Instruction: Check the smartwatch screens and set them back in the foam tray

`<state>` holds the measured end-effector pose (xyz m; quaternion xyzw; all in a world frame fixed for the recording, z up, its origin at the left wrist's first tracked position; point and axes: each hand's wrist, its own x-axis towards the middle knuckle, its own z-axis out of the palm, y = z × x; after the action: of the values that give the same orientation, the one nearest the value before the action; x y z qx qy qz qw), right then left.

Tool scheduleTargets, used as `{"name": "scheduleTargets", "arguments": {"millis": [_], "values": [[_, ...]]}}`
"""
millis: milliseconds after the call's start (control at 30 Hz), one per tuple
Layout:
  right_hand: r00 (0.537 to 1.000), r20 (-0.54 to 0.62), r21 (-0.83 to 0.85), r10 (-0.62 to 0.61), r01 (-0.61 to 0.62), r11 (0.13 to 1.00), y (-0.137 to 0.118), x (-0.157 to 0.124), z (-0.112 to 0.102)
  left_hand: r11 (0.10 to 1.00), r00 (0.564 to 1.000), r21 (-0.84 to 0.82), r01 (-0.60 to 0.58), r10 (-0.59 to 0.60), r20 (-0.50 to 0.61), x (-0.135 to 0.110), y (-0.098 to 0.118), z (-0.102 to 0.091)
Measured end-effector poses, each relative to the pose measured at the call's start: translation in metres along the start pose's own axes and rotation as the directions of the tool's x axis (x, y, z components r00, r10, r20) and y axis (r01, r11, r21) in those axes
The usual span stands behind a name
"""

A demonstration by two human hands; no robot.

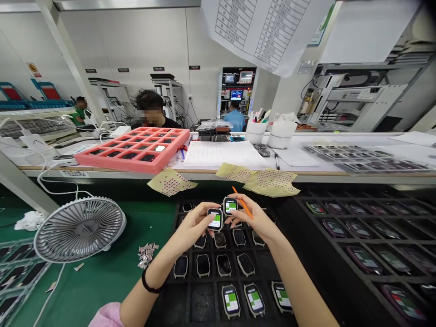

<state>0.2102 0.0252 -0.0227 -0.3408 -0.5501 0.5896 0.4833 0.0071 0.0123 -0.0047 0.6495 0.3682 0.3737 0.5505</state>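
My left hand (pixel 200 222) grips a smartwatch case (pixel 215 219) without a strap, its screen lit green and white. In my right hand (pixel 250 211) is a second lit smartwatch (pixel 230 206), held by its edge, and an orange stick (pixel 242 202), perhaps a pen, lies between the fingers. Both watches are close together above a black compartment tray (pixel 202 302). Several strapless watches sit in that tray; those in the middle rows have dark screens. Nearest me, a watch (pixel 230 300) in the front row shows a lit green and white screen.
A round grey fan (pixel 81 229) stands at left, beside a pile of small paper strips (pixel 147 254). Another black tray (pixel 340 245) of watches is at right. Yellow sticker sheets (pixel 270 181) hang from the shelf edge, below a pink foam tray (pixel 160 161). Other people sit beyond.
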Motion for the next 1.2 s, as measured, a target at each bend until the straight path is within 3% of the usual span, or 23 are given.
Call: {"name": "scheduleTargets", "arguments": {"millis": [267,433,567,1067,1200], "values": [[0.999,-0.038,-0.075,-0.027,0.024,0.997,-0.003,-0.004,0.005,0.999,1.000,-0.031,-0.031,0.031,-0.007,-0.001,0.003,0.002],[0.995,0.102,-0.056,-0.021,0.026,0.998,-0.009,-0.011,0.008,0.997,0.999,-0.067,-0.039,0.037,-0.026,-0.003,0.005,0.005],[0.989,0.146,-0.085,-0.034,0.047,0.995,-0.011,-0.014,0.008,0.998,0.999,-0.053,-0.024,0.022,-0.039,-0.003,0.005,0.004],[0.997,0.069,-0.126,-0.047,0.055,0.991,-0.011,-0.015,0.012,0.998,0.999,-0.040,-0.043,0.043,-0.002,-0.005,0.002,0.000],[0.996,0.080,-0.073,-0.037,0.043,0.996,-0.012,-0.016,0.010,0.993,0.997,-0.119,-0.022,0.030,0.070,-0.010,0.010,-0.004]]}}
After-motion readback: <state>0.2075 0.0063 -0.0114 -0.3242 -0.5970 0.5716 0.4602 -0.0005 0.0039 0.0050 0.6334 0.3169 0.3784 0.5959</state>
